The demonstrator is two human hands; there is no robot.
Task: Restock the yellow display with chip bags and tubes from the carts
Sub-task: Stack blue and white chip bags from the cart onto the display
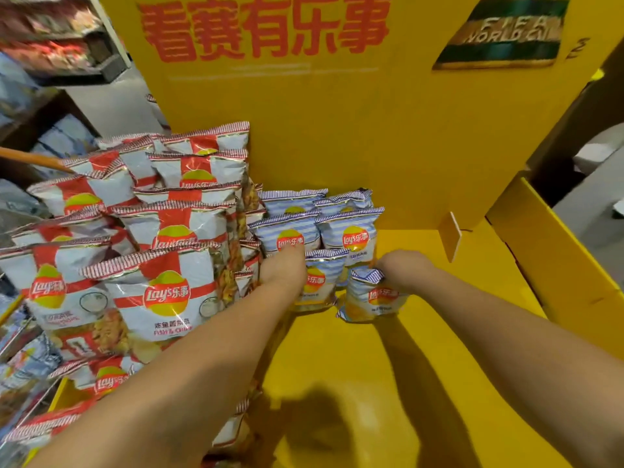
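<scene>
Both arms reach into the yellow display (337,349). My right hand (403,268) grips the top edge of a small blue-striped chip bag (373,298) standing on the yellow shelf floor. My left hand (285,270) rests against another small blue-striped bag (319,282), its fingers reaching up to a blue-striped bag (287,231) in the row behind; its fingertips are hidden. More blue-striped bags (351,231) stand in rows against the yellow back panel. Large red-and-white chip bags (158,292) fill the left side in stacked rows.
The yellow back panel (337,130) with red lettering rises behind the bags. A yellow side wall (557,265) bounds the shelf on the right, with a small tab (450,236) near the back corner. Store shelving (50,45) stands far left.
</scene>
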